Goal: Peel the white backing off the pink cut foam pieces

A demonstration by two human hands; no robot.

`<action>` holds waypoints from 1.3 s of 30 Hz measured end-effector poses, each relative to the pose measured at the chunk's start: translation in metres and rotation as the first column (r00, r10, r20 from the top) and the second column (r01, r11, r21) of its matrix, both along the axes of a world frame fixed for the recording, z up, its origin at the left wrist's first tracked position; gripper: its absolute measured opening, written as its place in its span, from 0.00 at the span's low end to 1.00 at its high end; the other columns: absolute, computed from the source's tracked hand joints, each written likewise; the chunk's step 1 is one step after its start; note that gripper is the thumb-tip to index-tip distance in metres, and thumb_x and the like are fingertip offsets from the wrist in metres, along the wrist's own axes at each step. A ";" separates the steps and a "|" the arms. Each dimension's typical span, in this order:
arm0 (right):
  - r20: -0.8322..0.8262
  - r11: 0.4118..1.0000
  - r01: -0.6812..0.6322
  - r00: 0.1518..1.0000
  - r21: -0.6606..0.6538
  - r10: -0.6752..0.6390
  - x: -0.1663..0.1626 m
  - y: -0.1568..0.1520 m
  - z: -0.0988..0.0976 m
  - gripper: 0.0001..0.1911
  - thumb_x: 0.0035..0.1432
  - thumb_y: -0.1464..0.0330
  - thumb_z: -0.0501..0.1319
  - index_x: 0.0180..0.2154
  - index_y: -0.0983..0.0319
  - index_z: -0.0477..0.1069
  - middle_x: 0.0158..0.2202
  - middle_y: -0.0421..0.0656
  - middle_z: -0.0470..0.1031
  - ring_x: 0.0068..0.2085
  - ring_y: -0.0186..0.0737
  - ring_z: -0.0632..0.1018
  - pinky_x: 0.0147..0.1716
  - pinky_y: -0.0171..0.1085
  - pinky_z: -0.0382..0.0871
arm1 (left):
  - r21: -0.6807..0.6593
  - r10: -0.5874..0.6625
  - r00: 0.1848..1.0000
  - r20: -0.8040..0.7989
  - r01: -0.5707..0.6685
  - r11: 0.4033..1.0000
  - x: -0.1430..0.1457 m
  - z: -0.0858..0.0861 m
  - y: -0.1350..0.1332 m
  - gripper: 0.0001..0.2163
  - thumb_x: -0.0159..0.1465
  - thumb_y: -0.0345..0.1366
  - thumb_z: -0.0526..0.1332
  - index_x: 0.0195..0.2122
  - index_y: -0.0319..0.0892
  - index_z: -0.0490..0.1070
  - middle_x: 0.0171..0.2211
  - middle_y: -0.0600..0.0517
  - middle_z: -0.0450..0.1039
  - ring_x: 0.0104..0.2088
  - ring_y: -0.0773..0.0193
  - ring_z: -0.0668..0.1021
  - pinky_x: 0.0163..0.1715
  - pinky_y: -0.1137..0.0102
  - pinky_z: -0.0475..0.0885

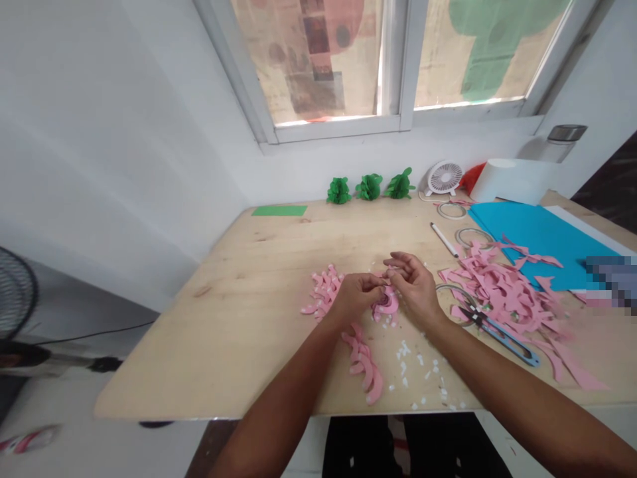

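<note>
Above the desk [239,312], the left hand [359,295] and the right hand [414,285] are brought together at a curved pink piece [391,305], each grip narrowed, though whether the piece is pinched cannot be told. Pink curls [323,292] are gathered beside the left hand, and white bits [404,365] are scattered nearer the front edge. On the right, blue-handled snips [510,340] are laid against piled pink scraps [512,292].
</note>
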State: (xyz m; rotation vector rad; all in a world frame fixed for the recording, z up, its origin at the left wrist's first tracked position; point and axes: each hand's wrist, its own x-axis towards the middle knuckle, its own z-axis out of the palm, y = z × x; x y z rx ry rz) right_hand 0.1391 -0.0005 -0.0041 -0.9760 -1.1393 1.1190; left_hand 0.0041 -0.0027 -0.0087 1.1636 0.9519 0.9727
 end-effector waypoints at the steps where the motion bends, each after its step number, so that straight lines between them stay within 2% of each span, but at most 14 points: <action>1: 0.002 1.000 0.008 1.000 0.000 -0.008 0.000 0.000 0.000 0.20 0.47 0.65 0.62 0.44 0.60 0.64 0.39 0.45 0.72 0.32 0.35 0.75 0.32 0.36 0.70 | 0.003 -0.001 1.000 -0.005 0.001 1.000 0.000 0.000 0.000 0.07 0.48 0.34 0.64 0.27 0.35 0.72 0.22 0.51 0.73 0.23 0.68 0.75 0.24 0.74 0.70; 12: -0.047 0.999 -0.021 0.999 0.025 0.022 0.001 0.000 0.000 0.20 0.46 0.66 0.62 0.44 0.60 0.64 0.34 0.42 0.73 0.32 0.36 0.76 0.32 0.37 0.70 | -0.008 -0.011 0.999 -0.033 0.010 1.000 0.000 0.005 -0.001 0.08 0.48 0.33 0.64 0.28 0.35 0.73 0.20 0.51 0.73 0.23 0.67 0.75 0.25 0.74 0.70; 19: -0.099 1.000 -0.026 0.995 -0.003 0.026 0.002 -0.001 0.002 0.19 0.45 0.68 0.62 0.42 0.60 0.66 0.32 0.40 0.73 0.31 0.35 0.75 0.31 0.35 0.68 | 0.012 -0.036 0.998 -0.045 0.037 0.999 -0.002 0.000 0.001 0.07 0.49 0.34 0.64 0.28 0.35 0.73 0.21 0.52 0.73 0.23 0.68 0.75 0.25 0.74 0.70; 22: -0.115 0.999 -0.026 0.993 -0.020 0.024 0.002 -0.002 0.004 0.21 0.45 0.68 0.63 0.43 0.59 0.65 0.33 0.41 0.73 0.31 0.36 0.76 0.31 0.36 0.69 | 0.006 -0.036 0.998 -0.053 0.037 0.999 -0.003 0.000 0.001 0.08 0.49 0.35 0.64 0.29 0.35 0.73 0.21 0.51 0.73 0.23 0.67 0.75 0.25 0.74 0.70; 26: -0.143 0.998 -0.040 0.989 -0.051 0.033 0.003 -0.002 0.005 0.25 0.45 0.68 0.63 0.47 0.58 0.63 0.42 0.45 0.73 0.33 0.36 0.76 0.33 0.37 0.69 | 0.012 -0.036 0.998 -0.058 0.037 0.999 -0.003 0.001 0.001 0.09 0.49 0.35 0.64 0.29 0.35 0.73 0.22 0.51 0.74 0.24 0.66 0.76 0.26 0.73 0.70; 29: -0.155 0.993 -0.079 0.986 -0.084 0.066 0.003 -0.002 0.005 0.25 0.46 0.66 0.63 0.48 0.58 0.63 0.40 0.45 0.74 0.34 0.38 0.77 0.35 0.38 0.69 | 0.034 -0.025 0.997 -0.068 0.027 0.999 -0.002 0.001 0.001 0.08 0.49 0.35 0.64 0.28 0.36 0.73 0.22 0.51 0.74 0.24 0.66 0.76 0.26 0.73 0.70; 34: -0.112 0.983 -0.110 0.989 -0.150 0.094 0.003 -0.001 0.000 0.20 0.46 0.62 0.64 0.42 0.61 0.69 0.36 0.45 0.76 0.36 0.40 0.77 0.36 0.38 0.69 | 0.054 -0.025 0.997 -0.072 0.029 0.998 -0.002 0.000 0.002 0.08 0.49 0.34 0.64 0.29 0.37 0.74 0.24 0.51 0.75 0.24 0.67 0.75 0.26 0.73 0.70; 39: -0.125 0.978 -0.121 0.987 -0.169 0.101 0.003 -0.001 -0.005 0.14 0.45 0.61 0.65 0.33 0.63 0.73 0.28 0.43 0.77 0.31 0.40 0.77 0.32 0.38 0.69 | 0.074 -0.037 0.997 -0.068 0.042 0.996 -0.003 -0.005 0.003 0.06 0.50 0.34 0.63 0.28 0.37 0.73 0.24 0.52 0.74 0.24 0.68 0.75 0.26 0.74 0.69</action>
